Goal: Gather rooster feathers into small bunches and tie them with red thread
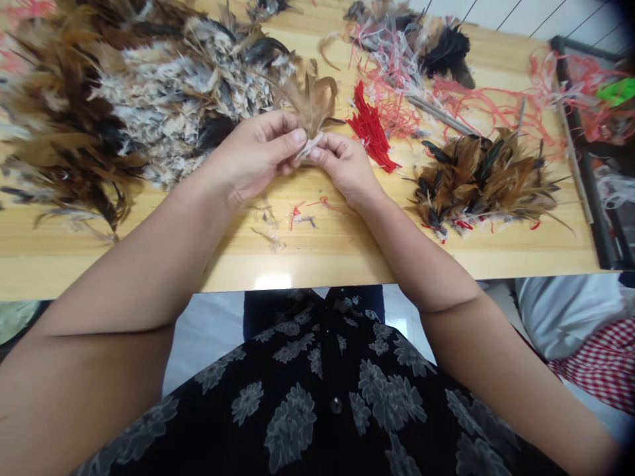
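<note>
A small bunch of brown feathers (313, 102) stands upright between my two hands, its pale fluffy base pinched at the bottom. My left hand (265, 149) closes thumb and fingers on that base from the left. From the right, my right hand (344, 165) pinches the same base, fingers curled. Just beyond my right hand lies a bundle of short red strings (371, 129). On the left spreads a large heap of loose feathers (163, 99), brown at its edges and grey-white in the middle. Feather bunches with red ties (486, 178) are piled to the right.
On the wooden table (297, 264) are small scraps of red thread (296, 213). Tangled pink and white strings (391, 53) lie at the back with black feathers (449, 56) and a thin rod (441, 116). A dark-framed tray (575, 132) stands at the right edge.
</note>
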`<state>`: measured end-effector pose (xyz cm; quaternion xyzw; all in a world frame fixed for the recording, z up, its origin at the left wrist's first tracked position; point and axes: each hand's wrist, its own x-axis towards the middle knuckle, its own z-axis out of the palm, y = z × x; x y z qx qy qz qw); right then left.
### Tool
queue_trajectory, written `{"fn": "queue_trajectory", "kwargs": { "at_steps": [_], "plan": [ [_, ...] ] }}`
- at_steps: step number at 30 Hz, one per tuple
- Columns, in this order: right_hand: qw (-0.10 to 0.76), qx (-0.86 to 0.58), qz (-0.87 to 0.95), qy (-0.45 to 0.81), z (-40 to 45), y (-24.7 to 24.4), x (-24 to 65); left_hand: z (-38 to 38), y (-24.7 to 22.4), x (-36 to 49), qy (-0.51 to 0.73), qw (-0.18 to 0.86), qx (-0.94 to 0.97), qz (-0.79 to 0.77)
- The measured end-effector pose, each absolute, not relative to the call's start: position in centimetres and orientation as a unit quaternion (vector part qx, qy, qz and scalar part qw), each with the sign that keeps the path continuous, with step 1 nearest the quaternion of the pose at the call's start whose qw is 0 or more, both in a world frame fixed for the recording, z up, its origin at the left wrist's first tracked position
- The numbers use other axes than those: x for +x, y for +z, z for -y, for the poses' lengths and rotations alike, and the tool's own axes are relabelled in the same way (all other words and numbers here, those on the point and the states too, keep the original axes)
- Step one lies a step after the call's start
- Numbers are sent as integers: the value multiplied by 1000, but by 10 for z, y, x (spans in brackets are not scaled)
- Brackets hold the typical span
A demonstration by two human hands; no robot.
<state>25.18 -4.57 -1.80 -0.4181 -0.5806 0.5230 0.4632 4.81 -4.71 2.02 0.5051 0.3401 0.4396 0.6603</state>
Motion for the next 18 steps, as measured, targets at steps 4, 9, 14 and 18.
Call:
{"fn": "queue_trajectory", "kwargs": {
  "at_steps": [4,9,14,18],
  "plan": [
    [470,-437,579,503,44,-20,253,46,16,47,406,632,549,-365],
    [468,-470,579,473,41,-25,252,39,13,38,383,590,586,-403],
    [463,-477,598,448,38,-32,253,36,23,32,415,538,592,-434],
    [449,-491,611,429,35,-37,255,36,28,36,427,497,604,-453]
  ]
}}
